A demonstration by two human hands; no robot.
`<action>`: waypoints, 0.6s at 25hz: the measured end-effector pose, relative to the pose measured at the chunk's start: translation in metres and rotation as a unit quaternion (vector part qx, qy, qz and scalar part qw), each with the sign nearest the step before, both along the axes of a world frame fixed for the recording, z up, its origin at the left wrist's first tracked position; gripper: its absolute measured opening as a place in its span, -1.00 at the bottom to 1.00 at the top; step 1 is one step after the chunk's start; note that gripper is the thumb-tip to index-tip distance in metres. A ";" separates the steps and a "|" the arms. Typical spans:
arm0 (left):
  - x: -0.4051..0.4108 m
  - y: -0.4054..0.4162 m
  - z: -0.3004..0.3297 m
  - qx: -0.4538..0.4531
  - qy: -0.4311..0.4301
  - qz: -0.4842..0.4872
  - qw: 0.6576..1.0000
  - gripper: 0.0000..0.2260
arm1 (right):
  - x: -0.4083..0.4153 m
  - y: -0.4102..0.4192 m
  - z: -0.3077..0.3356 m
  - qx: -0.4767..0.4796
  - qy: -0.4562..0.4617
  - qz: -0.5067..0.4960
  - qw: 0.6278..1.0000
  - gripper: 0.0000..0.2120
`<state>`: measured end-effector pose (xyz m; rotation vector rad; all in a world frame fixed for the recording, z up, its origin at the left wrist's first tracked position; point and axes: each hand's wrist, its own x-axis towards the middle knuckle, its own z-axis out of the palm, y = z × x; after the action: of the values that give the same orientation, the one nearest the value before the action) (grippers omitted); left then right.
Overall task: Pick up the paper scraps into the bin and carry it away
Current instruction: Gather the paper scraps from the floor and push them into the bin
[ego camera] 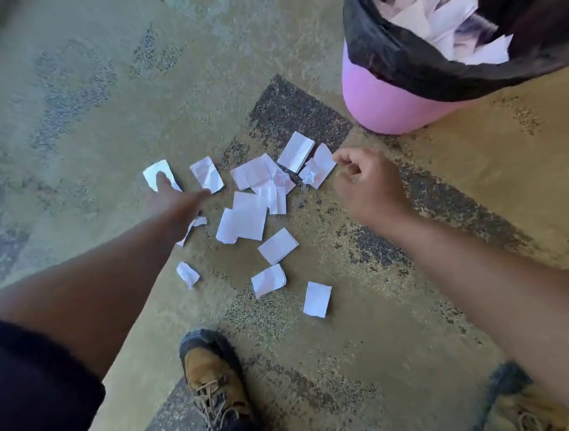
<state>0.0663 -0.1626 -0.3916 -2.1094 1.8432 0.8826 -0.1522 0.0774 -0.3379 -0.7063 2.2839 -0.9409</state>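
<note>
Floor: patterned carpet, tan with dark speckled patches.
Paper scraps: white pieces scattered on the carpet at centre, some overlapping, several lying singly toward the near side.
Bin: pink bin at upper right, standing on the carpet just beyond the scraps, apart from both hands.
Bin liner: black bag folded over the rim; white paper already lies inside.
Left hand: left hand reaches down, fingers spread, one fingertip pressing on the far-left scrap; nothing is gripped.
Right hand: right hand is curled, thumb and forefinger pinched at the edge of a crumpled scrap next to the bin.
Obstructions: the left forearm covers part of one scrap near the wrist.
Footwear: tan laced boot stands near the closest scraps; a second boot is partly visible at lower right.
</note>
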 end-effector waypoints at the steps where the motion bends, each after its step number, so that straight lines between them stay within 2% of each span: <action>1: 0.014 -0.007 -0.008 0.026 -0.018 -0.018 0.999 0.07 | 0.002 -0.005 -0.011 0.068 -0.050 0.005 0.996 -0.60; 3: 0.033 -0.018 -0.021 0.050 -0.043 -0.074 0.995 0.16 | 0.005 -0.015 -0.026 0.137 -0.120 0.016 0.983 -0.42; 5: 0.040 -0.028 -0.028 0.055 -0.038 -0.100 0.993 0.24 | 0.003 -0.027 -0.038 0.167 -0.141 0.035 0.975 -0.28; 8: 0.041 -0.049 -0.034 0.071 -0.033 -0.105 0.991 0.25 | -0.004 -0.047 -0.053 0.223 -0.128 0.097 0.962 -0.12; 11: 0.045 -0.054 -0.040 0.098 -0.058 -0.156 0.981 0.29 | -0.011 -0.066 -0.060 0.261 -0.104 0.147 0.949 -0.03; 13: 0.046 -0.041 -0.042 0.079 -0.052 -0.194 0.976 0.15 | -0.011 -0.077 -0.063 0.288 -0.080 0.165 0.940 0.01; 15: 0.049 -0.018 -0.043 0.044 -0.029 -0.255 0.966 -0.18 | -0.008 -0.086 -0.067 0.303 -0.067 0.186 0.932 -0.02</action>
<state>0.1149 -0.1808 -0.4343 -1.4758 2.1207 0.7438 -0.1605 -0.0081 -0.4048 -0.7251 2.0466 -0.0831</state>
